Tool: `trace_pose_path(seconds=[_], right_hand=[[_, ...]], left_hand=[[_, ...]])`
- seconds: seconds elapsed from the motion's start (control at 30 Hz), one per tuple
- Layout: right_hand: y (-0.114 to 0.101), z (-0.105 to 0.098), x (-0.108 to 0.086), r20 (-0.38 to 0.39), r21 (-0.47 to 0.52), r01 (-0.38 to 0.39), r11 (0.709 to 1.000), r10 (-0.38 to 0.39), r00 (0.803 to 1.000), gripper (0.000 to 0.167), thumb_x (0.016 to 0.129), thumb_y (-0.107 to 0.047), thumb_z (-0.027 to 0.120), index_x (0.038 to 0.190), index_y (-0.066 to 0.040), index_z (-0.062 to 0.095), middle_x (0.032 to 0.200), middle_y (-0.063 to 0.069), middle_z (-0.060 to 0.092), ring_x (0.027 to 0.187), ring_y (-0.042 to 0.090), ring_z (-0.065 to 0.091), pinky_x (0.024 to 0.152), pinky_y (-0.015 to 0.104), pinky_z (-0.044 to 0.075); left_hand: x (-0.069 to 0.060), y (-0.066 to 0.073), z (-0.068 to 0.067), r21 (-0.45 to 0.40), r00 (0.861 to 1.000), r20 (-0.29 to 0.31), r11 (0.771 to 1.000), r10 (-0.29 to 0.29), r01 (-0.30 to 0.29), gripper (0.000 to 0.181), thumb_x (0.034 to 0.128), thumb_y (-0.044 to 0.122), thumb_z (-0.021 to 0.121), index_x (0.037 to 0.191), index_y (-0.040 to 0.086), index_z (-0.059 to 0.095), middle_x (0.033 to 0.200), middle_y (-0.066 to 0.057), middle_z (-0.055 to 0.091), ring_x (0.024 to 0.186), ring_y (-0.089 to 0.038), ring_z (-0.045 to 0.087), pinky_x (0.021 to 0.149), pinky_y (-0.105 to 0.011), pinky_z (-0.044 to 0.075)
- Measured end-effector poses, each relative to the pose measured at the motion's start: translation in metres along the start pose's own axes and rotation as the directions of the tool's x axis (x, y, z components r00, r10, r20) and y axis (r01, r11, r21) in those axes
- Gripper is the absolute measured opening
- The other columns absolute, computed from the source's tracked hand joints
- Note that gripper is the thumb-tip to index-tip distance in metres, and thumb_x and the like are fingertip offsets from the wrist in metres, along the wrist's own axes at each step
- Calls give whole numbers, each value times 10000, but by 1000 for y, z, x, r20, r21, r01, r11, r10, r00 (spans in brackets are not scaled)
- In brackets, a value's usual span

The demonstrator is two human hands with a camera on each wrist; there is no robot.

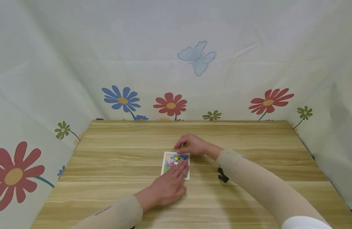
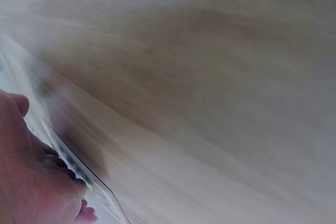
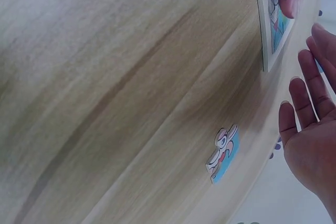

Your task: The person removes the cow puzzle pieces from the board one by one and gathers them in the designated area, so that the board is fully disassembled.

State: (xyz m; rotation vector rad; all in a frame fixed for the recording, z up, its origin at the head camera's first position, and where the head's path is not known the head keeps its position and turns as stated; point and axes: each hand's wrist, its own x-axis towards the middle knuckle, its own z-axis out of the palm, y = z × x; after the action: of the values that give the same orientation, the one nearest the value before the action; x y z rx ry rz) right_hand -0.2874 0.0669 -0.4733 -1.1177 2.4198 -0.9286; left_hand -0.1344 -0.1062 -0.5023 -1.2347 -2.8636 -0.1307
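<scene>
"Where's the picture board [image 1: 170, 161]?"

"Flat on the counter [image 1: 121, 165], around the middle. I see my left hand [image 1: 170, 187] lying across its near right part, fingers straight, holding nothing."

"And the right?"

"The right hand [image 1: 193, 144] is at the board's far edge, fingers loosely bent and parted. I make out nothing gripped in it, though I can't see what's right under the fingertips."

"Any loose parts?"

"One cut-out piece [image 3: 224, 153] rests on the counter to the right of the board, apart from it. My right wrist view shows it best."

"So which step are you on?"

"I'd judge it's seating or pressing down pieces, with one left out."

"What does the next move call for?"

"I'd keep the left steadying the board, bring the right back to pinch that piece, and turn it to match its gap, which I can't see."
</scene>
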Motion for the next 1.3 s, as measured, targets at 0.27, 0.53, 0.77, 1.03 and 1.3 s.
trace_pose_path(seconds=[0.27, 0.53, 0.77, 1.03, 1.3], right_hand=[[0, 2, 1, 34, 15, 60, 998, -60, 998, 208, 849, -194, 714, 1042, -116, 726, 1002, -29, 663, 938, 189, 566, 866, 351, 479], [-3, 10, 4, 50, 21, 116, 993, -116, 992, 201, 854, -139, 707, 1047, -87, 730, 1000, 30, 653, 943, 212, 561, 856, 389, 459], [-2, 16, 7, 85, -23, 105, 994, -103, 991, 179, 856, -180, 709, 1030, -150, 744, 1004, -12, 637, 945, 130, 515, 857, 313, 404], [-3, 17, 7, 83, -37, 106, 994, -103, 991, 189, 832, -205, 736, 1017, -170, 751, 999, 23, 600, 913, 201, 495, 781, 321, 396], [-5, 18, 9, 84, 1, 134, 991, -134, 987, 160, 834, -161, 731, 988, -125, 755, 997, 54, 592, 928, 215, 509, 812, 362, 421]], left_hand=[[8, 6, 6, 45, 1000, -23, 999, -13, 14, 656, 968, 360, 372, 1478, -30, 233, 1544, -185, 172, 1421, -296, 133, 1128, -411, 201], [8, 5, 13, 39, 999, -33, 999, -24, 26, 664, 966, 363, 369, 1481, -30, 219, 1546, -196, 153, 1421, -292, 135, 1129, -410, 196], [8, 6, 14, 44, 999, -40, 999, -27, 29, 658, 963, 349, 373, 1475, -39, 230, 1540, -205, 165, 1417, -290, 153, 1128, -414, 199], [10, 5, 14, 79, 999, -44, 997, -10, 14, 655, 960, 348, 374, 1469, -43, 245, 1535, -208, 180, 1414, -290, 165, 1127, -412, 205], [8, 5, 11, 67, 999, -37, 998, -8, 10, 662, 958, 344, 385, 1469, -50, 235, 1534, -213, 177, 1413, -300, 164, 1125, -419, 207]])
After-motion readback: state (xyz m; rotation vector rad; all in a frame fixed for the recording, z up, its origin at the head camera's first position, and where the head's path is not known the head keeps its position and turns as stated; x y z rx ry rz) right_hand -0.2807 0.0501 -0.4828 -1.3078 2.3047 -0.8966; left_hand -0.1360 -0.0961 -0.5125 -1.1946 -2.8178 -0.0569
